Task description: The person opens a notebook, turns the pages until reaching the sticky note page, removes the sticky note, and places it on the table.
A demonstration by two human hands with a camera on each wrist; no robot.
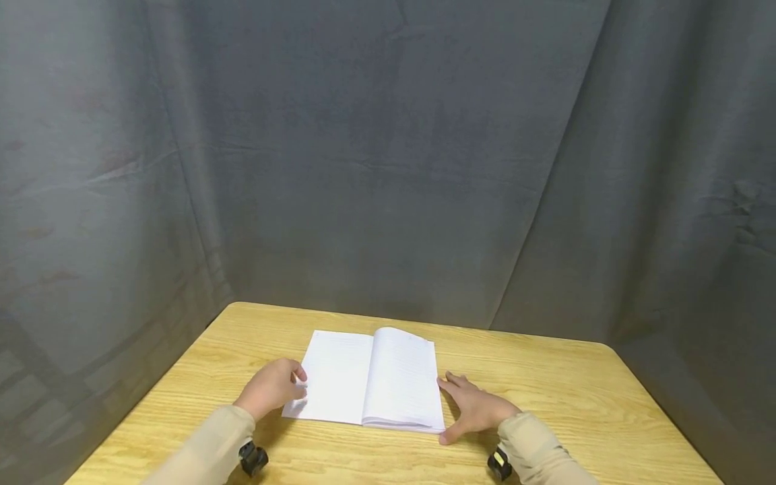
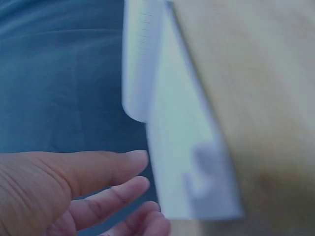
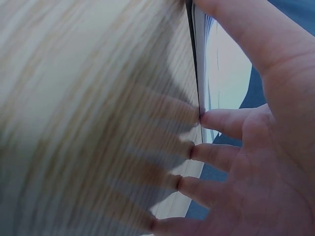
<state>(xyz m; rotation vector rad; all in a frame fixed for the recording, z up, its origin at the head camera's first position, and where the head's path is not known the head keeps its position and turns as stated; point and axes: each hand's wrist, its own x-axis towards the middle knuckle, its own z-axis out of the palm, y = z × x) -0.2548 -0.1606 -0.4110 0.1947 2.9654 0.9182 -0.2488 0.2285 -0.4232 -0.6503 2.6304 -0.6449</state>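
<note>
An open notebook with white lined pages lies on the wooden table, its right-hand pages bulging up in a curve near the spine. My left hand hovers at the left page's outer edge, fingers slightly bent and thumb apart from them. The left wrist view shows nothing between that thumb and the fingers, and a hand's shadow falls on the page. Beside the notebook's right edge is my right hand, fingers spread. In the right wrist view, its fingertips touch the tabletop and its thumb lies along the page stack.
The light wooden table extends on both sides of the notebook. Grey curtains hang behind it and at both sides. A black wrist camera sits on the left sleeve, another camera on the right.
</note>
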